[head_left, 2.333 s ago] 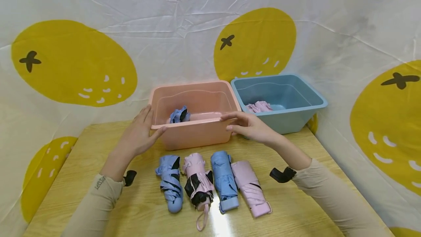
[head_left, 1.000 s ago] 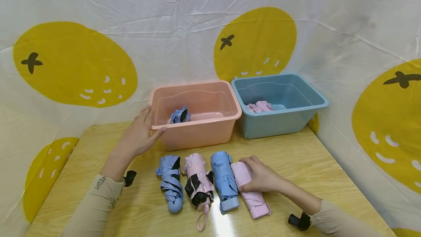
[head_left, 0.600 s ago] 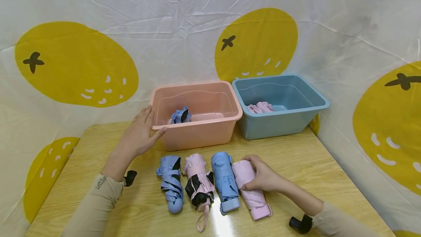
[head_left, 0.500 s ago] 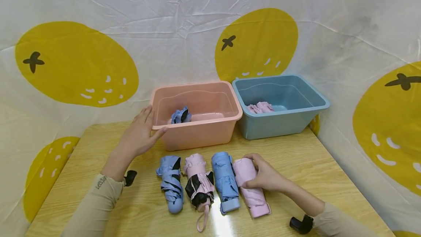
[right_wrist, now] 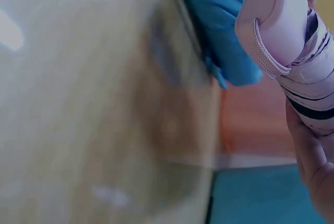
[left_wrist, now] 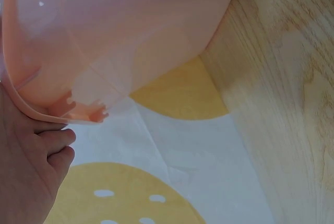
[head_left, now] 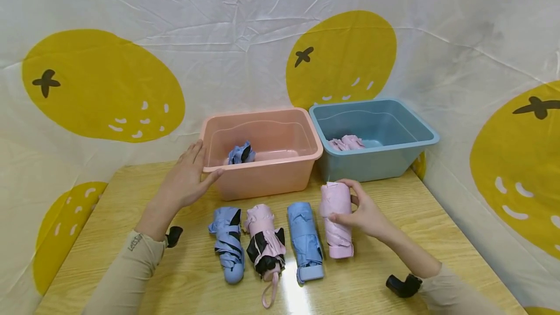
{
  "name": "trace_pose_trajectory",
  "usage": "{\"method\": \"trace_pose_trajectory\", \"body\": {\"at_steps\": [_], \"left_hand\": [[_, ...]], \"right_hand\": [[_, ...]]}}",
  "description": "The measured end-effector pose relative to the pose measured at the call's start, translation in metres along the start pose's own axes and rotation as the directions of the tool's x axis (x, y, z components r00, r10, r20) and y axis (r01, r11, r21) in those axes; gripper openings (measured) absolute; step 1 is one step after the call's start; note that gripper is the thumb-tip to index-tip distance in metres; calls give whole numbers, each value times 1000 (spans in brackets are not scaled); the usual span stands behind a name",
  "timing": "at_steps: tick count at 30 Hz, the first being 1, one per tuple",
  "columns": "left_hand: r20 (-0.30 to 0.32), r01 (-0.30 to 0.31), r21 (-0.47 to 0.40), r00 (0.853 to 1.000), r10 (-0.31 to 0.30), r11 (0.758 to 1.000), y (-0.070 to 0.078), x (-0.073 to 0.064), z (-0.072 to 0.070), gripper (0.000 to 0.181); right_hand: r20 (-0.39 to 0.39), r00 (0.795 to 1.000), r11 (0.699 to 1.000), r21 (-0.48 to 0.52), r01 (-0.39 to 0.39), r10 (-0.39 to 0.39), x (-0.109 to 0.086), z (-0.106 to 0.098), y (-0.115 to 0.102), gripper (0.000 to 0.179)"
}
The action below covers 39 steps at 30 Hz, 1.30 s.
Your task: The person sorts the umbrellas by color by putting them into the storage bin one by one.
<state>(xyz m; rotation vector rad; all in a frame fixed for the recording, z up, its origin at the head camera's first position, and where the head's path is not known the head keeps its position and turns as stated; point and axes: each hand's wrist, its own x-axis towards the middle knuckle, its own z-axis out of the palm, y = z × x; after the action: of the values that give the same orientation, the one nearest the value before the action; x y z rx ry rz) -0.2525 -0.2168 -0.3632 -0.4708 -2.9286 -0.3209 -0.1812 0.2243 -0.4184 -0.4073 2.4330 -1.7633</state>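
Observation:
My right hand (head_left: 365, 212) grips a folded pink umbrella (head_left: 336, 203), thumb on its near side and fingers behind. In the right wrist view the umbrella's handle end (right_wrist: 276, 20) with a cord loop is raised above the tabletop. My left hand (head_left: 183, 176) rests at the left front corner of the pink bin (head_left: 262, 179), fingers along the side and thumb over the front rim. To the left of the held umbrella lie a blue umbrella (head_left: 305, 239), a pink-and-black umbrella (head_left: 266, 242) and a blue-and-black umbrella (head_left: 228, 244).
A blue bin (head_left: 372, 162) stands right beside the pink one, with pink folded cloth bundles (head_left: 346, 143) inside. The pink bin holds a blue-and-black bundle (head_left: 241, 153). Both stand at the back of the wooden table (head_left: 175, 276), before a patterned fabric backdrop (head_left: 245, 72).
My right hand has left the pink bin's rim, taken hold of the rightmost pink umbrella and lifted it away from me. The adjacent blue umbrella has shifted slightly right. My left hand stays put.

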Motion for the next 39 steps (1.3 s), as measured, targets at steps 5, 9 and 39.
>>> {"method": "trace_pose_trajectory", "body": {"at_steps": [5, 9, 39], "left_hand": [[-12, -8, 2, 1000, 8, 1000, -1, 1, 1, 97], [1, -2, -3, 1000, 2, 1000, -1, 1, 0, 97], [-29, -12, -12, 1000, 12, 1000, -2, 0, 1, 96]], "right_hand": [[-98, 990, 994, -57, 97, -102, 10, -20, -20, 83], [-163, 975, 988, -64, 142, -151, 19, -38, -34, 83], [-437, 899, 940, -317, -126, -27, 155, -196, -53, 88]]}}
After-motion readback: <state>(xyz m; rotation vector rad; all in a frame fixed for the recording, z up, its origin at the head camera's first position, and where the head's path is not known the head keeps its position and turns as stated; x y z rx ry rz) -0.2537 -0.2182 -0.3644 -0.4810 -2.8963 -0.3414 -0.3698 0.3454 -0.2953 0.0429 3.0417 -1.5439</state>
